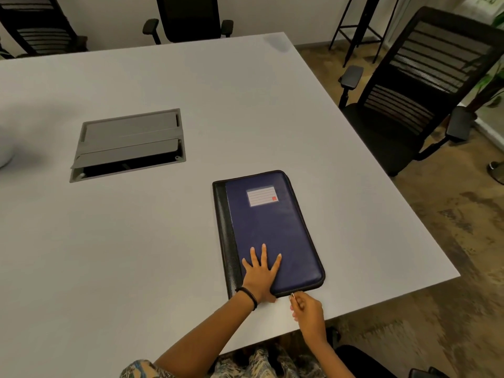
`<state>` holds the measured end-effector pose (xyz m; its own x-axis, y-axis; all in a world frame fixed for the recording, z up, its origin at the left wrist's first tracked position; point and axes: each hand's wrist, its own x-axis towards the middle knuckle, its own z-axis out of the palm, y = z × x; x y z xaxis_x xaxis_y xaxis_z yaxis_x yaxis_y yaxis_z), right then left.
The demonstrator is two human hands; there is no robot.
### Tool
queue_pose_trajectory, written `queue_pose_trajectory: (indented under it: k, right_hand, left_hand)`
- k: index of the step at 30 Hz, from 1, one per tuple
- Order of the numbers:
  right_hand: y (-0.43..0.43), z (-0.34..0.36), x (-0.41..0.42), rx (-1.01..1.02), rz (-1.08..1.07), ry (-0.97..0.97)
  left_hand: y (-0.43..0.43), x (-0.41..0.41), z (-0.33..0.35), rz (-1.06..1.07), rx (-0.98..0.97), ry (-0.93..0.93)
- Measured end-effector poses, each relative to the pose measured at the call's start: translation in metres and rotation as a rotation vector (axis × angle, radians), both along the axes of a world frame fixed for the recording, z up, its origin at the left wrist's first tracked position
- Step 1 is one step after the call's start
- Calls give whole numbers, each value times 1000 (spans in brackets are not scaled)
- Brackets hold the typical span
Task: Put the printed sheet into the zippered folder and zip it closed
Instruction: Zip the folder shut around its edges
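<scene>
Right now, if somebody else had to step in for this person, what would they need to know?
Left hand: flat on the folder, pressing it to the table.
Right hand: pinching the zipper pull at the folder's near edge.
Done: folder lies closed; no printed sheet is in sight, presumably inside.
Left: how far the zip is closed cannot be seen; run the pull to its end, then let go.

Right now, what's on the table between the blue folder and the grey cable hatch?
Nothing: in the head view only bare table lies between the folder and the hatch.
</scene>
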<state>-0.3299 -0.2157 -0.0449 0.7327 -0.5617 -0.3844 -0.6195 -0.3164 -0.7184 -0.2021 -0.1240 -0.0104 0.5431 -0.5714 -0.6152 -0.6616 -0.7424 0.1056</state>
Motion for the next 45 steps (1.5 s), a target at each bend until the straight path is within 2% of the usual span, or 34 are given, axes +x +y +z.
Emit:
queue_pose_trajectory:
  k: [6,17,27,33,36,41,45]
  right_hand:
    - [-8,11,0,-290,258,75]
    - [-19,18,0,-348,396,89]
    - [-21,10,2,-338,240,85]
    - [-2,6,2,-293,425,87]
    - [-5,8,7,-331,440,88]
    - [-28,15,0,-428,315,53]
    - [-64,15,-7,-418,174,68]
  left_hand:
    - [0,1,4,-68,17,-16]
    - [-1,2,4,-86,13,-17]
    - [-5,3,3,-95,18,-29]
    - [-2,2,-1,-123,-1,-48]
    - [-1,3,-2,-121,-8,-49]
    - [0,3,-4,-132,-10,-59]
    - [0,3,-3,-145,-3,-58]
